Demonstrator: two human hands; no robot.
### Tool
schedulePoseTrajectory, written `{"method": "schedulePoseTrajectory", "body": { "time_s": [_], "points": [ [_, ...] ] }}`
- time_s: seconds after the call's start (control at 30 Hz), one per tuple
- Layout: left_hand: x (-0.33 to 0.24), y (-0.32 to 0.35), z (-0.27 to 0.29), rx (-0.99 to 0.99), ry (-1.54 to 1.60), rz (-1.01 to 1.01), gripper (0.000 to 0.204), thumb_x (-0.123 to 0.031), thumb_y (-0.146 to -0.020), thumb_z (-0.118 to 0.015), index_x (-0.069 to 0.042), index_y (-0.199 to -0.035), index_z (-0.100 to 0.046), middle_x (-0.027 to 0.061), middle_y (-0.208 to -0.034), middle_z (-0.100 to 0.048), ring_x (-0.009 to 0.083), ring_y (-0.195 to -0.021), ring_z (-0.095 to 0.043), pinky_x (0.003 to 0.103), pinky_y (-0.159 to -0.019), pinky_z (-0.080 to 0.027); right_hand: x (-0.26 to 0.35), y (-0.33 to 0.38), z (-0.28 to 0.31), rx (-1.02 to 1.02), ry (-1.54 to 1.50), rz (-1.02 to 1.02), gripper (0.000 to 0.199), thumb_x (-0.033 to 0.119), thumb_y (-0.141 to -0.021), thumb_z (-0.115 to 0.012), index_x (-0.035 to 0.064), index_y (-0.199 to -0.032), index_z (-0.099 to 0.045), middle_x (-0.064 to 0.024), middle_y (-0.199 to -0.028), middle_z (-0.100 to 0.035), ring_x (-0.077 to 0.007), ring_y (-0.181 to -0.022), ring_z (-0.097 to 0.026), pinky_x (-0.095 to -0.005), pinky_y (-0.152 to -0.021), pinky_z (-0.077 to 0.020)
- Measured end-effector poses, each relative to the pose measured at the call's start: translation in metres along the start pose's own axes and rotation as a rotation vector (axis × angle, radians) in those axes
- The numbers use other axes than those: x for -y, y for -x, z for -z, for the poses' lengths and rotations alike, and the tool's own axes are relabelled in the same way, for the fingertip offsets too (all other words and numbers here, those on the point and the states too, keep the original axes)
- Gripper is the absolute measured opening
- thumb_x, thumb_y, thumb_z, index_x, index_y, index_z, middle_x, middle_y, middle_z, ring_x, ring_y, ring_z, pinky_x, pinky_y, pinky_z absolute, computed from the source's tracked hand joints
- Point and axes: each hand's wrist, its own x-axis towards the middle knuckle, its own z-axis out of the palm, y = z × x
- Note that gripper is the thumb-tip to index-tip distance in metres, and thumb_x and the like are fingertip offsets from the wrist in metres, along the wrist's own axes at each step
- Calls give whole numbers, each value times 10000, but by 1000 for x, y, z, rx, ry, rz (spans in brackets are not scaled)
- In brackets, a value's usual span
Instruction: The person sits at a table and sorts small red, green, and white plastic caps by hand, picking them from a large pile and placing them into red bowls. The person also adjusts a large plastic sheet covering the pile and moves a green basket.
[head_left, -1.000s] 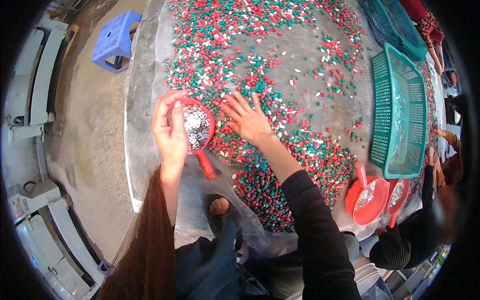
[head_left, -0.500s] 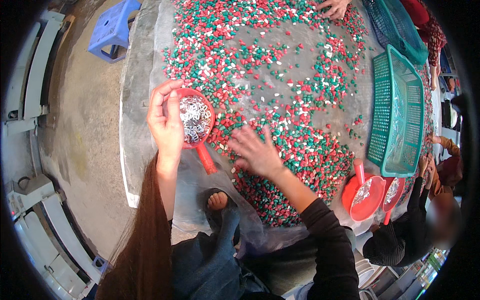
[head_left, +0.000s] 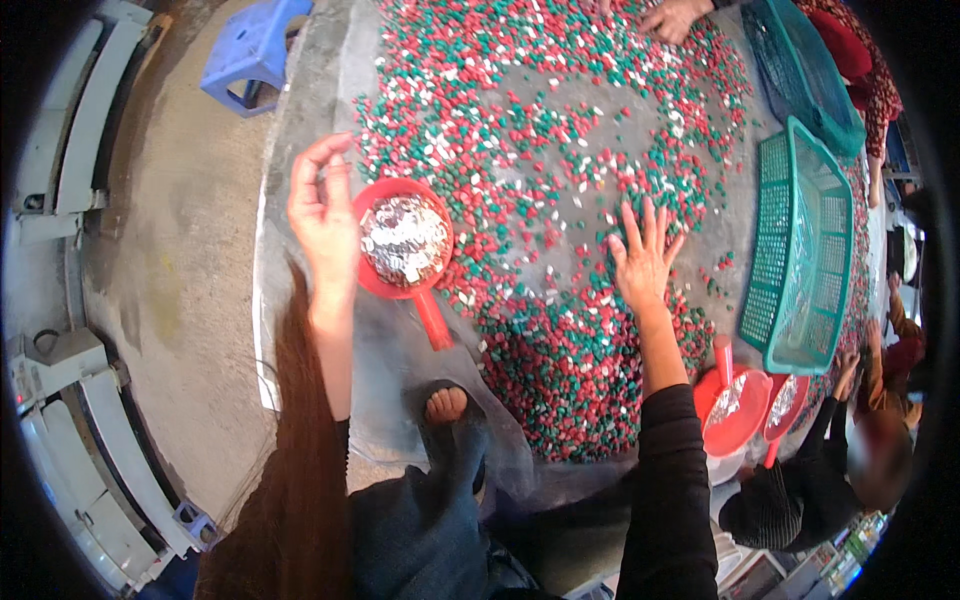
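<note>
A red long-handled dipper [head_left: 432, 322] holding many small shiny silvery pieces [head_left: 406, 240] rests at the near-left edge of the spread. My left hand [head_left: 328, 225] is just left of its rim, fingers loosely curved and thumb apart, holding nothing that I can see. Reaching forward over the sheet, my right hand [head_left: 645, 258] has its fingers spread, palm down, among small red, green and white pebble-like pieces [head_left: 560, 370]. The pieces are heaped thickly near me and scattered more thinly beyond.
A green plastic basket [head_left: 762, 250] stands to the right, another dark teal basket [head_left: 800, 70] behind it. Two red dippers [head_left: 735, 410] with silvery pieces lie at the near right. Another person's hand [head_left: 672, 18] is at the far side. A blue stool [head_left: 250, 50] stands far left.
My right hand has swept forward and to the right, away from the near heap. My left hand has shifted slightly forward, now beside the dipper's rim. The view has also shifted.
</note>
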Motion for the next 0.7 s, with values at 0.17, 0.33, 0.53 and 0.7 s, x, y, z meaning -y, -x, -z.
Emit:
{"method": "schedulePoseTrajectory", "body": {
  "time_s": [0.17, 0.33, 0.53, 0.7],
  "points": [
    [5, 8, 4, -18, 13, 83, 176, -64, -896, -446, -31, -1016, -571, 44, -1039, -582, 112, -957, -529, 270, -817, -437, 28, 60, 2, 174, -81, 217, 565, 407, -809, -521, 216, -1316, -362, -53, -1426, -224, -282, -1330, -152, -570, -1040, -76],
    [0, 8, 3, 12, 0, 49, 177, -67, -898, -445, -28, -1019, -569, 46, -1031, -585, 122, -963, -537, 276, -816, -441, -13, 54, -6, 61, 76, -13, 516, 433, -840, -472, 250, -1312, -373, -72, -1420, -230, -307, -1331, -130, -629, -1001, -79],
    [-2, 10, 6, 48, -18, 9, 179, -79, -899, -457, -41, -1032, -571, 46, -1035, -585, 127, -974, -534, 284, -825, -439, -38, 5, -24, -66, -103, -488, 645, 533, -829, -432, 266, -1378, -225, -126, -1448, -121, -370, -1328, -71, -674, -962, -53],
    [15, 14, 16, 106, -193, 90, 184, -79, -885, -477, -37, -1040, -568, 49, -1085, -547, 137, -1008, -515, 281, -829, -435, 38, 5, -38, -67, 2, -4, 596, 546, -817, -436, 293, -1341, -303, -86, -1445, -150, -340, -1333, -77, -655, -988, -52]
  ]
}}
